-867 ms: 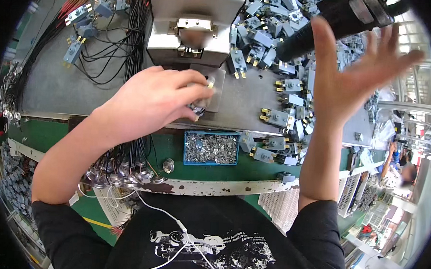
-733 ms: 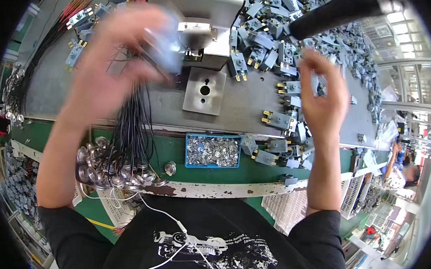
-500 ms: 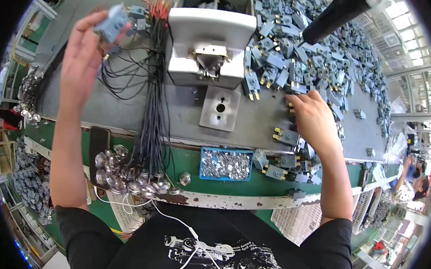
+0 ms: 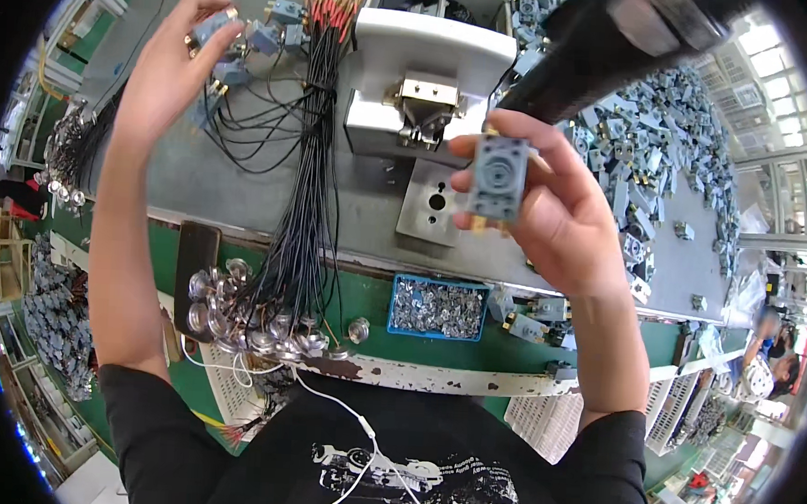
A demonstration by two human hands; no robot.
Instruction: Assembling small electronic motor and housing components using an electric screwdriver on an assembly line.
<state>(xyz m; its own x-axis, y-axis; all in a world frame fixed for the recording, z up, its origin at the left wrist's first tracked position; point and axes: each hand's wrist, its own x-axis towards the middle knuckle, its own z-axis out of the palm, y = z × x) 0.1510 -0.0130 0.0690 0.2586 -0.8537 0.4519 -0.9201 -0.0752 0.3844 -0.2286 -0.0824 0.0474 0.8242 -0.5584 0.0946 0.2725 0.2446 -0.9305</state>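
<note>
Right hand (image 4: 552, 200), pinching a switch block (image 4: 499, 175), has neared the press (image 4: 437, 48); left of it, left hand (image 4: 171, 66) pinches another (image 4: 214, 27). Likely mid-transfer; next needs aim.

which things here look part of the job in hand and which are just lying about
Likely in use:
grey-blue block, held in the right hand
similar block, at the left hand
white machine and metal plate, near the right hand

Seemingly just lying about:
dark flat slab, beside metal discs
pale crates, lower down
</note>
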